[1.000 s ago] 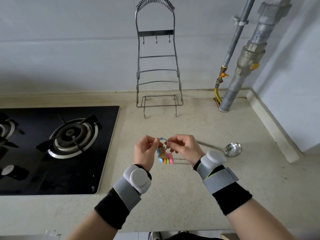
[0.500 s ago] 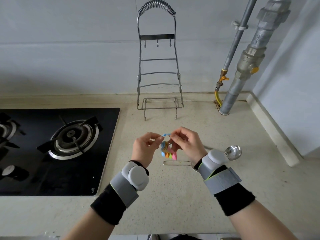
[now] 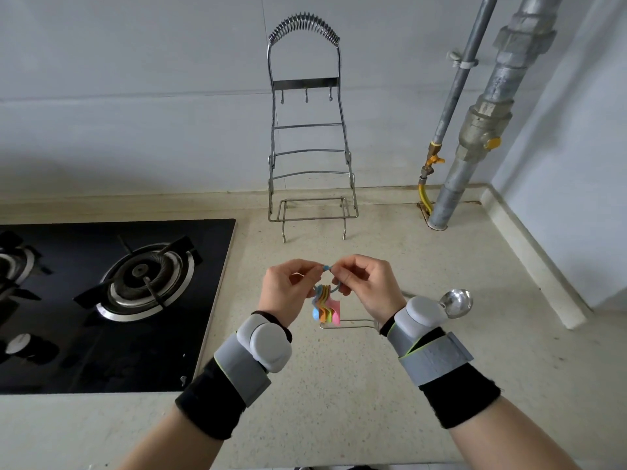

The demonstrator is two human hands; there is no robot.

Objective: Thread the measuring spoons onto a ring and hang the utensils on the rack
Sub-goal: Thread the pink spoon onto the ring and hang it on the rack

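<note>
My left hand [image 3: 287, 289] and my right hand [image 3: 364, 285] meet above the counter, each pinching one side of a small blue ring [image 3: 325, 268]. Several coloured measuring spoons [image 3: 325, 305] hang from the ring in a bunch between my palms. Behind my right wrist a steel ladle [image 3: 456, 301] lies on the counter, its handle mostly hidden. A thin wire utensil handle [image 3: 346, 324] lies flat just under the spoons. The metal rack [image 3: 310, 137] stands against the wall straight ahead, with three bare hooks [image 3: 306, 96] on its crossbar.
A black gas hob [image 3: 101, 300] fills the left of the counter. Pipes [image 3: 475, 130] with a yellow valve run up the back right corner. A raised ledge [image 3: 529, 259] borders the counter on the right.
Both hands stay together at the ring and have lifted slightly off the counter; the spoon bunch now hangs lower between them. The head camera has tilted a little.
</note>
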